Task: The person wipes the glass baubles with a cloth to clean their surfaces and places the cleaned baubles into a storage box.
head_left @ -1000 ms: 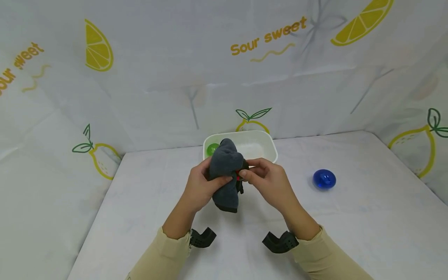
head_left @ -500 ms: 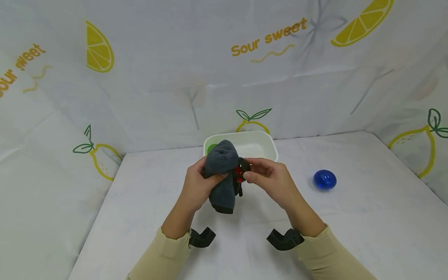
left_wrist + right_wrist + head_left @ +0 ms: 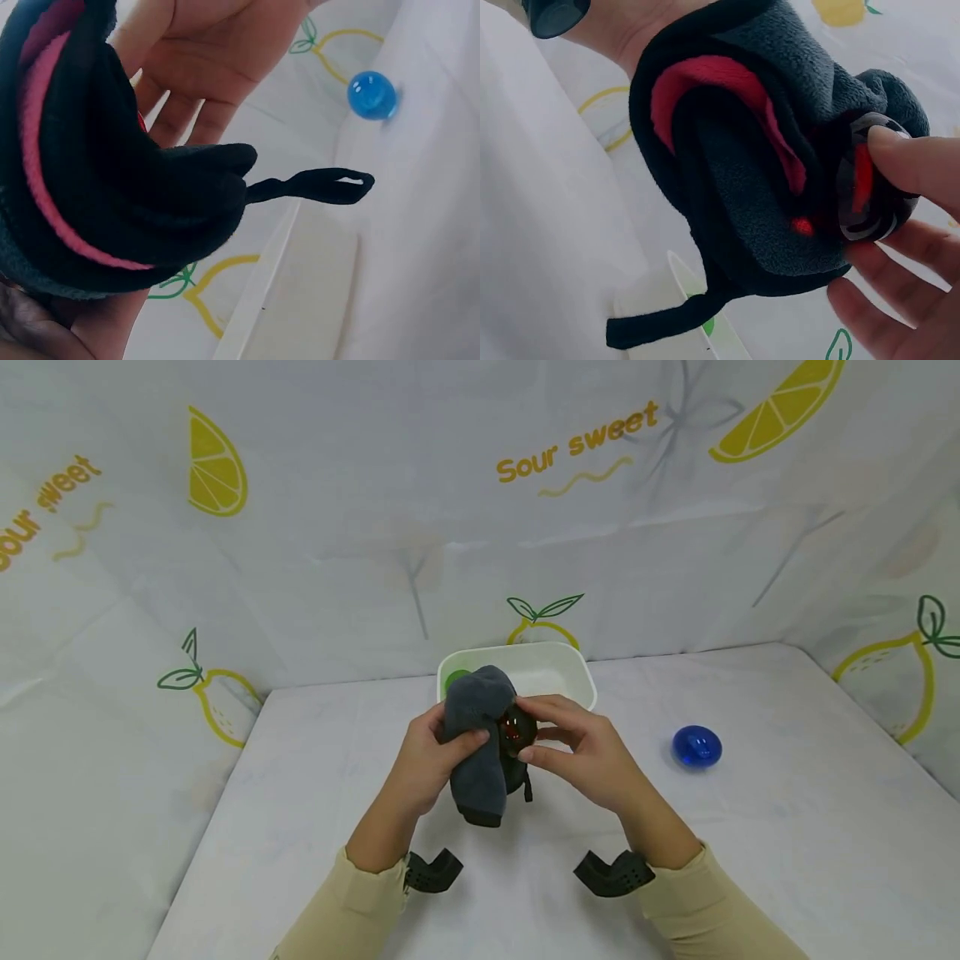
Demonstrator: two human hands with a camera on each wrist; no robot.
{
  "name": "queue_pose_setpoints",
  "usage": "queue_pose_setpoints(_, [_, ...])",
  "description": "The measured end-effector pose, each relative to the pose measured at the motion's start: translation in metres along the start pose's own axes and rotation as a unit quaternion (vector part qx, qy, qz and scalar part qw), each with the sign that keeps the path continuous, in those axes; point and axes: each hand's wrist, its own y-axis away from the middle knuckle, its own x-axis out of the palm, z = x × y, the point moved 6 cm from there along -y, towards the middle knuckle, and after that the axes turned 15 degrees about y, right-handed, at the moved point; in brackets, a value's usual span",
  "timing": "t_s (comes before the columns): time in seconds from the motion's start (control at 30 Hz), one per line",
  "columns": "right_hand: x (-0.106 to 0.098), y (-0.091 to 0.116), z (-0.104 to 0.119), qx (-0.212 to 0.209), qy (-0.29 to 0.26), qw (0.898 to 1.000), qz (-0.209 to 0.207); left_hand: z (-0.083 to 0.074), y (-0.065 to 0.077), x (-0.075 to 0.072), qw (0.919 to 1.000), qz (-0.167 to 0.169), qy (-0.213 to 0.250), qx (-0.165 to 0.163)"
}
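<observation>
In the head view, my left hand [image 3: 426, 762] grips a folded grey-blue cloth [image 3: 477, 781] with black edging, thumb across its front. The right wrist view shows the cloth's pink inner layer [image 3: 705, 75] and a black hanging loop [image 3: 660, 324]. Against the right side of the cloth is a dark, see-through ball [image 3: 518, 731] with red glints. My right hand [image 3: 581, 747] holds this ball between thumb and fingers. Part of the ball is hidden by the cloth. Both hands are above the table, in front of a white tray [image 3: 558, 672].
A green ball [image 3: 454, 677] lies at the left end of the tray, partly behind the cloth. On the table to the right sits a clear blue ball [image 3: 697, 747]. Behind the table hangs a white curtain [image 3: 337, 568] with lemon prints. Black wrist mounts [image 3: 615, 873] stick out below the hands.
The cloth moved left, then slightly back right and down. More of the dark red ball shows now. My right thumb and fingers have spread wider around it.
</observation>
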Motion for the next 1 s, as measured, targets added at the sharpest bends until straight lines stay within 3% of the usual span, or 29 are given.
queue_pose_setpoints(0.13, [-0.002,0.002,0.01,-0.034,0.074,0.996,-0.026,0.0,0.0,0.001,0.9997,0.008,0.022,-0.002])
queue_pose_setpoints(0.23, [-0.003,0.002,0.018,-0.066,0.133,0.988,-0.044,0.001,0.0,0.002,0.9996,0.013,0.026,-0.006])
queue_pose_setpoints(0.37, [-0.005,0.003,0.022,-0.089,0.16,0.981,-0.062,0.002,0.0,0.001,0.9996,0.008,0.025,-0.012])
queue_pose_setpoints(0.57, [-0.001,0.002,0.014,-0.036,0.143,0.986,-0.08,0.002,0.0,-0.005,0.9996,-0.022,0.016,-0.004])
queue_pose_setpoints(0.67, [0.002,0.002,0.008,0.015,0.109,0.991,-0.075,0.002,0.0,-0.007,0.9994,-0.033,0.006,0.001])
queue_pose_setpoints(0.8, [0.002,0.002,-0.001,0.072,0.041,0.994,-0.064,0.0,0.0,-0.005,0.9996,-0.022,0.001,0.016])
queue_pose_setpoints(0.9, [-0.001,0.002,-0.004,0.075,0.019,0.996,-0.052,-0.002,0.0,-0.003,0.9996,-0.007,0.0,0.029])
queue_pose_setpoints(1.0, [-0.003,0.001,-0.004,0.062,0.033,0.997,-0.042,-0.003,0.0,-0.002,0.9993,0.003,-0.002,0.037])
